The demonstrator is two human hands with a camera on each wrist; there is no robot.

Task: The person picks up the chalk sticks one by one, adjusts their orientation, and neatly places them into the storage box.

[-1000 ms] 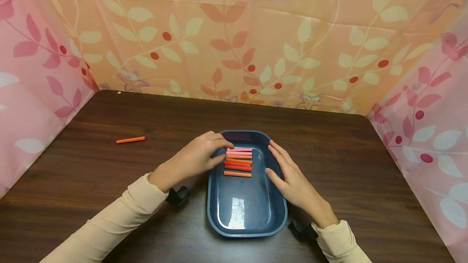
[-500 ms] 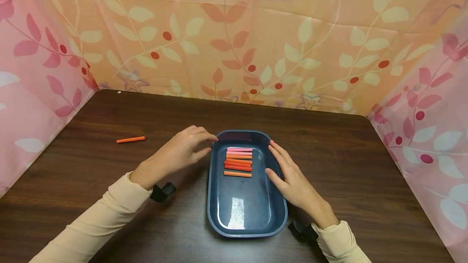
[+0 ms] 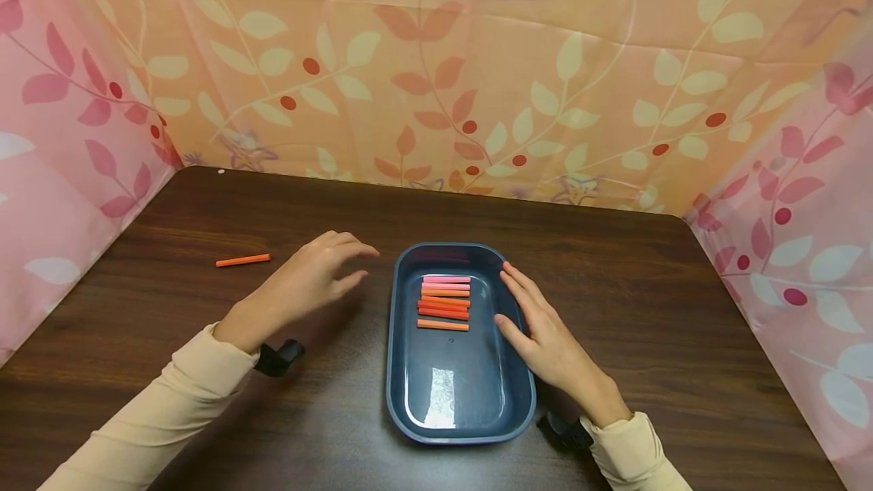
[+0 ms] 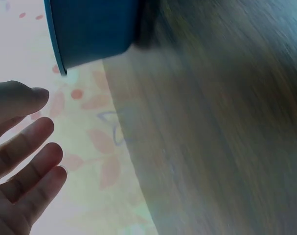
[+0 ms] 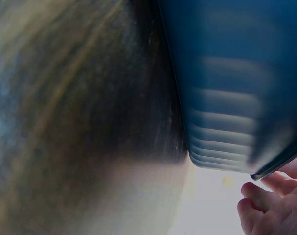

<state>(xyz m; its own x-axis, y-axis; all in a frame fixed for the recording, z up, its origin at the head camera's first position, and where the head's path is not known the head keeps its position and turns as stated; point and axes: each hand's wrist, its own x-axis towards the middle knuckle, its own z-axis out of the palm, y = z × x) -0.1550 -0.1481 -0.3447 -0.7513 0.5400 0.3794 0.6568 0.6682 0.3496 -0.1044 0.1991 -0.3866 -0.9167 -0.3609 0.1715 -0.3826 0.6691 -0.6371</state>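
Note:
A dark blue rectangular tray (image 3: 450,389) with raised walls stands on the table. Inside it, toward the far end, several short orange, red and pink sticks (image 3: 443,309) lie side by side in a row. My left hand (image 3: 293,286) hovers between the tray and a lone orange stick (image 3: 243,261) on the table. It holds nothing, its fingers and thumb spread apart; the left wrist view shows these fingers (image 4: 33,171) apart from the tray wall. Over the right rim of the tray rests my right hand (image 3: 549,339), fingers extended and thumb over the inside.
The dark wooden table (image 3: 648,309) is bordered at the back by a floral curtain (image 3: 436,82), with pink curtains on both sides. A small white speck (image 3: 221,171) lies near the far left edge. A black wrist strap (image 3: 278,358) shows under the left sleeve.
My left hand has drawn back from the sticks inside the tray, leftward over its rim and onto the space above the table. The right hand has stayed at the tray's rim.

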